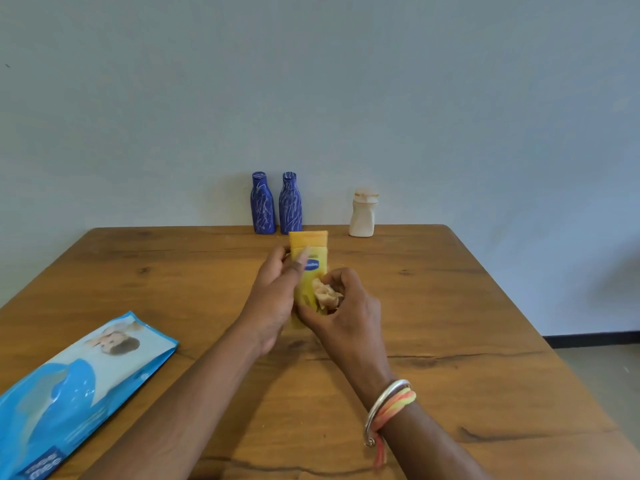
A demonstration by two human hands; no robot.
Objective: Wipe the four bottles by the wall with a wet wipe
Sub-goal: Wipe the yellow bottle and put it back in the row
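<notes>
Table [450, 306] wood lies open right of the hands; a wipes pack [79, 386] nears the left edge. The left hand [273, 296] grips the yellow bottle [311, 251], blue-labelled, mid-table, its length pointing wallward, cap farthest. The right hand [346, 313] pinches a crumpled wipe [325, 295] against it. Blue bottles [263, 206] and a white bottle [362, 214] stand at the far edge.

Three bottles [290, 204] stand behind a fourth bottle [309, 240] on the table [450, 306], a wipes pack [79, 386] lying left.
</notes>
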